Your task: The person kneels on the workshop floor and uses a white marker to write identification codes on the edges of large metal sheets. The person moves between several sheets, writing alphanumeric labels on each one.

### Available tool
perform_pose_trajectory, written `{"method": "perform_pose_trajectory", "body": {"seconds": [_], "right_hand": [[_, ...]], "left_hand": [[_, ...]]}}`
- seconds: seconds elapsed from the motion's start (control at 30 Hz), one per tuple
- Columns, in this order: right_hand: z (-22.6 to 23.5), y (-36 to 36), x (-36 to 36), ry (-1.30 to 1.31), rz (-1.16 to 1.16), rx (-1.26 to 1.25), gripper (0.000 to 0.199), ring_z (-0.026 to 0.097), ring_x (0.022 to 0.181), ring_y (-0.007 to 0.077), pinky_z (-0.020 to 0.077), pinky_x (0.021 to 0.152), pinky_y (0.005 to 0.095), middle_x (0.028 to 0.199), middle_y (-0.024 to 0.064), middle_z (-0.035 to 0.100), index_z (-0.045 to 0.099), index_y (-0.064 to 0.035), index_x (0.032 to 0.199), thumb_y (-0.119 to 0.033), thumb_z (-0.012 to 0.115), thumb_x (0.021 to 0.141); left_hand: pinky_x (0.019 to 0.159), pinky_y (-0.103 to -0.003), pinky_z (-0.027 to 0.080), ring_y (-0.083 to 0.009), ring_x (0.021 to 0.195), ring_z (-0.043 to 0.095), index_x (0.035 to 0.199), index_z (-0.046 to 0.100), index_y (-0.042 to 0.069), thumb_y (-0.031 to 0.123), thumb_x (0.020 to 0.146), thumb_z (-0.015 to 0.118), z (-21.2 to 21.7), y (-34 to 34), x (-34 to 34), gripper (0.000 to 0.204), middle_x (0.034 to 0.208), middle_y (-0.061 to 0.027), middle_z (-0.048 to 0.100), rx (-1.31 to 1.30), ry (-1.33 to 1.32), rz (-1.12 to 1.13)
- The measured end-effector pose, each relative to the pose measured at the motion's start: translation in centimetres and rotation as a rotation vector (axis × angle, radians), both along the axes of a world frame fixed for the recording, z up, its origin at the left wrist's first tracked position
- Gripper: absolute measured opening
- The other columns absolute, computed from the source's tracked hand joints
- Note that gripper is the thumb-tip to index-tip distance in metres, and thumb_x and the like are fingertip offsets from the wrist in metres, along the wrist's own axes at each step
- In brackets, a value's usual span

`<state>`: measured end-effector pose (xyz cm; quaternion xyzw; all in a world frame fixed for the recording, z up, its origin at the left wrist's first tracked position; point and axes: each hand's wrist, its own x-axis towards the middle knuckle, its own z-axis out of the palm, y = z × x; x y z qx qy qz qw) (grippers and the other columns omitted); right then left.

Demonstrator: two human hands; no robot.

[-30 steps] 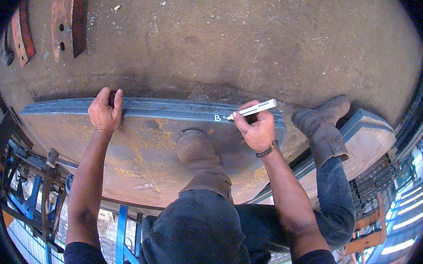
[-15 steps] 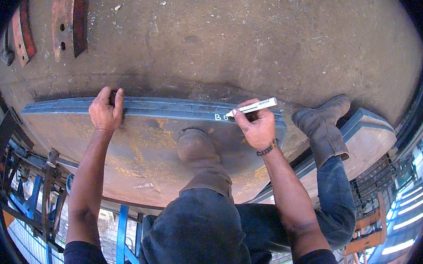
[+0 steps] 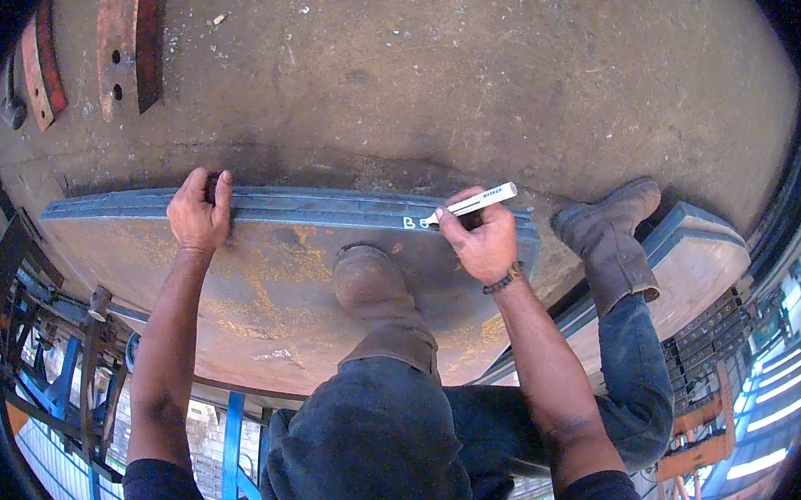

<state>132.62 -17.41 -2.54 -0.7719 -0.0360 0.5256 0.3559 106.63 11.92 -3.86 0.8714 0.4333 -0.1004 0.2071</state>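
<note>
My right hand [image 3: 482, 241] pinches a white marker pen [image 3: 483, 200]. The pen's tip touches the blue-grey edge of a stack of thick steel plates [image 3: 320, 209], just right of some white handwritten marks [image 3: 414, 222]. Toward the left end of the same edge, my left hand [image 3: 201, 213] grips the stack, thumb and fingers bent over its far side. The fingertips there are hidden. Patches of orange rust cover the top plate's broad face, and one of my boots [image 3: 370, 280] rests on it.
My other boot [image 3: 611, 223] stands on the dusty floor [image 3: 468, 78], beside a second stack of plates [image 3: 697, 261] at the right. Red-brown steel bars with holes [image 3: 122, 45] lie at the far left. A blue frame [image 3: 234, 443] shows near the bottom.
The marker pen has shifted very slightly and the second white character looks a little fuller. My left hand stays at the same place on the plate edge.
</note>
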Motion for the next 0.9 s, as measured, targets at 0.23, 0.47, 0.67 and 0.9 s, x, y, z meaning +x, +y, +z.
{"method": "perform_pose_trajectory", "body": {"seconds": [0.23,0.47,0.67,0.9], "right_hand": [[0.0,-1.1,0.3,-0.082,-0.085,0.006,0.016,0.061,0.069,0.0090,0.0512,0.065,0.0284,0.075,0.0014,0.067,0.065,-0.0048,0.087,-0.014,0.076,0.081],[1.0,0.0,0.1,-0.016,-0.022,-0.025,0.014,0.053,0.062,0.0030,0.0451,0.056,0.0225,0.071,-0.0036,0.062,0.064,-0.0046,0.089,-0.011,0.075,0.083],[0.8,-0.2,0.3,-0.068,0.025,-0.050,0.014,0.053,0.063,0.0033,0.0456,0.058,0.0226,0.072,-0.0034,0.063,0.065,-0.0050,0.089,-0.011,0.076,0.083],[0.6,-0.7,0.5,-0.013,-0.015,0.007,0.015,0.058,0.065,0.0066,0.0488,0.061,0.0256,0.073,0.0008,0.066,0.065,-0.0050,0.089,-0.012,0.076,0.081]], "left_hand": [[0.062,-0.041,0.049,-0.0333,0.068,0.062,0.087,0.063,0.006,0.031,0.093,0.061,-0.1,-0.1,0.0,0.025,0.076,-0.0132,0.063,0.007,-0.028,-0.010],[0.062,-0.039,0.048,-0.0330,0.069,0.062,0.086,0.062,0.005,0.030,0.093,0.062,0.2,0.1,-0.3,0.026,0.077,-0.0133,0.062,-0.018,0.020,0.014],[0.063,-0.039,0.049,-0.0333,0.068,0.062,0.087,0.062,0.006,0.031,0.093,0.062,-0.1,0.1,-0.2,0.026,0.077,-0.0134,0.062,-0.028,-0.020,0.002],[0.064,-0.040,0.049,-0.0345,0.070,0.062,0.088,0.063,0.006,0.031,0.093,0.062,0.2,0.1,-0.1,0.026,0.078,-0.0138,0.063,-0.025,-0.001,0.013]]}}
